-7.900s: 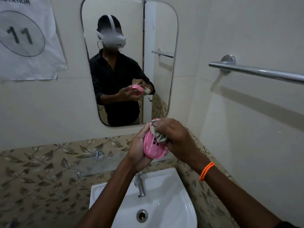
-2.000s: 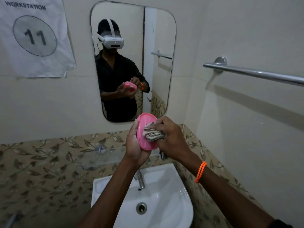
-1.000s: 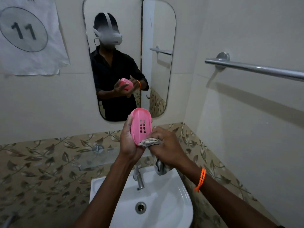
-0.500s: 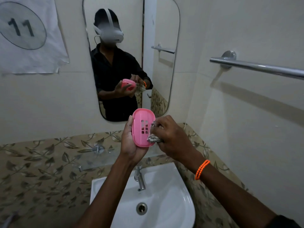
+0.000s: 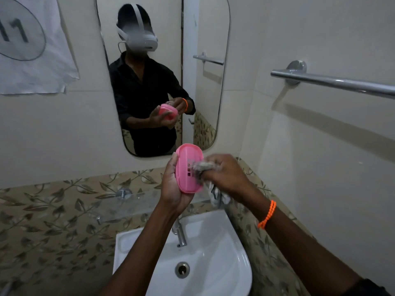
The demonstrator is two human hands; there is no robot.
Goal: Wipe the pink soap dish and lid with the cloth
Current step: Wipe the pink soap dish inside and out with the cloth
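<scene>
a: what are we seeing up front?

b: we're seeing the left hand [image 5: 171, 189] holding the pink oval plastic soap dish [image 5: 189, 167] upright above the white ceramic basin [image 5: 224, 263], its slotted face turned toward us. the fingers [image 5: 173, 162] are curling around its far edge, with the palm cupping its lower end.

a: and the right hand [image 5: 226, 176]?

b: it's bunching the grey crumpled cloth [image 5: 203, 166] in curled fingers and pressing it against the dish's slotted middle. a loose tail of the cloth is hanging below the hand.

a: what else are we noticing?

b: an orange beaded bracelet [image 5: 267, 214] is sitting on the right wrist. a chrome tap [image 5: 180, 236] is standing at the basin's back edge. a rounded wall mirror [image 5: 166, 71] is reflecting the person and the dish, a chrome towel bar [image 5: 333, 82] is running along the right wall, and a white paper sign with "11" [image 5: 25, 43] is hanging at upper left.
</scene>
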